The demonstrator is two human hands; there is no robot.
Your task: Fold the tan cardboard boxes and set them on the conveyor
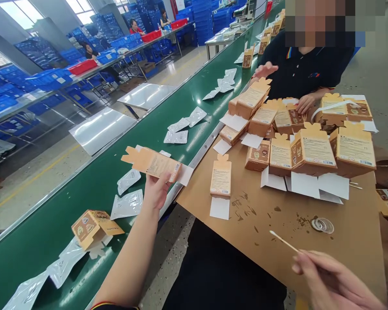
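Note:
Out over the green conveyor belt, my left hand [158, 189] grips a flattened-looking brown and orange carton [163, 165] with its flaps sticking out at both ends. Thumb and fingers of my right hand [326, 275] pinch a cotton swab [283, 240], its white tip pointing up and left above the brown tabletop [261, 254]. A small clear cup [322, 224] lies beyond the swab, with dark wet spots around it. One carton [220, 178] lies alone at the table's left side, its white flap toward me.
Many cartons [313, 148] are heaped at the table's far side, where a co-worker [307, 64] has both hands near them. Silver pouches [127, 204] and an opened carton [87, 226] lie on the conveyor belt [168, 159]. Metal plates [101, 129] stand beyond it.

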